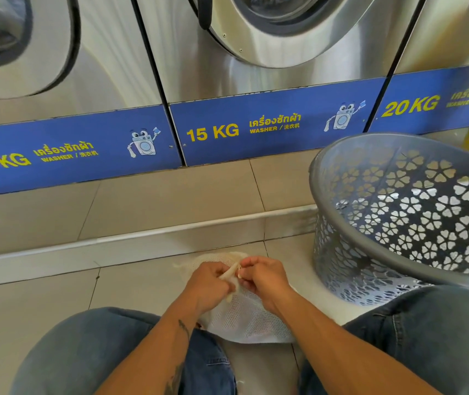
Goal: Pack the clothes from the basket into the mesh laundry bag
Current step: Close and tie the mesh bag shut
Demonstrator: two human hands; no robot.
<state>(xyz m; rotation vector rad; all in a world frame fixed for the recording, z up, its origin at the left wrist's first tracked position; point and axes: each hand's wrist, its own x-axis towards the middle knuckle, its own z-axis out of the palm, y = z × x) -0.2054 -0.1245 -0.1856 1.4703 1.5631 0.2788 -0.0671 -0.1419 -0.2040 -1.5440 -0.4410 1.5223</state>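
Head cam: both hands – left hand (209,283) and right hand (262,276) – pinch the white mesh laundry bag (249,320) at its bunched neck, maybe a drawstring. Bag's on the floor tiles (142,280) between the knees, with the grey flower-cutout laundry basket (410,215) just to its right.

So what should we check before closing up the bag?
1. Basket has no clothes left: ok, none seen through its mouth.
2. Both hands hold the mesh laundry bag at its gathered top: ok, left hand and right hand pinch it.
3. Bag rests on the floor: ok.
4. Clothes fully inside bag: cannot tell, hands hide the opening.
5. Bag already shut: cannot tell.
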